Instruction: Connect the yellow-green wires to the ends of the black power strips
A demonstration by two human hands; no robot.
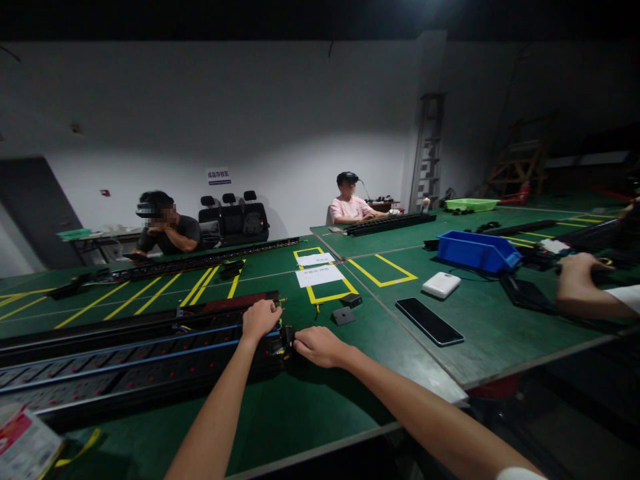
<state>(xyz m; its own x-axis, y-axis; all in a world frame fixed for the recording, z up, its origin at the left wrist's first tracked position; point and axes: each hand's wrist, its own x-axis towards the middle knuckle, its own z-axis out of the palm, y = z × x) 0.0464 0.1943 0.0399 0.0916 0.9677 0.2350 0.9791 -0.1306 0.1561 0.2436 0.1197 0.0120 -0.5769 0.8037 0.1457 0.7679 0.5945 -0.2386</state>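
A long black power-strip-like assembly [165, 363] with red dots and blue edge strips lies on the green table, reaching in from the left. Over its right end, my left hand [261, 320] is closed with curled fingers on the edge. My right hand [320, 345] pinches a small black end piece [287, 337] against that same end, where a few thin yellow wires show. The fingertips of both hands are partly hidden. Beyond my right hand, a flat black plate with a hole [343, 316] and a small black block [351, 301] lie on the table.
To the right are a phone [430, 321], a white power bank [441, 285] and a blue bin [477, 251]. A co-worker's hand [580, 277] works at the far right. Two people sit across the table. Paper sheets [319, 275] lie mid-table; a box [27, 443] stands front left.
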